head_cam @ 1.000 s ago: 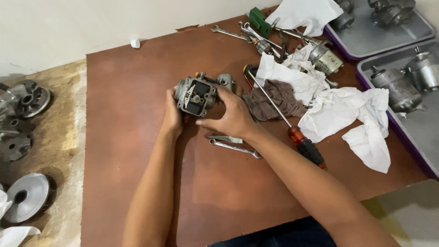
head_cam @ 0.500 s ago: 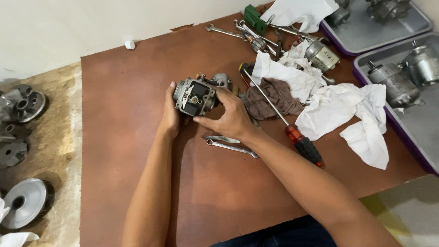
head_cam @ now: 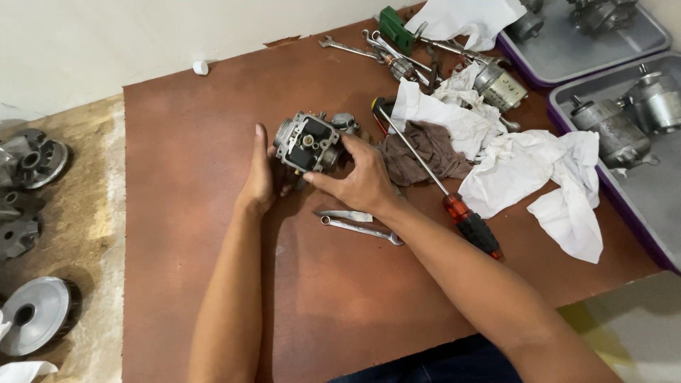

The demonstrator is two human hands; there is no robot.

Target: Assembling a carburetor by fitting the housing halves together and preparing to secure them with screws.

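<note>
We hold a small grey cast-metal carburettor body between both hands near the middle of a worn reddish-brown table, its open, dark-recessed face turned up toward us. Our left hand cups its left side, fingers pressed together and flat against the casting. Our right hand grips the right side, fingers curled around it with the thumb reaching under the lower edge.

Just below our right wrist lies one slim silver wrench, touching a flat metal strip. One long screwdriver with a red-and-black handle slants across the table, its steel shaft passing over a crumpled brown cloth. Rumpled white rags spread to the right, beside two grey trays with purple rims holding dull metal motor parts. More wrenches and one green block sit at the far edge. On the floor to the left rest round metal discs.
</note>
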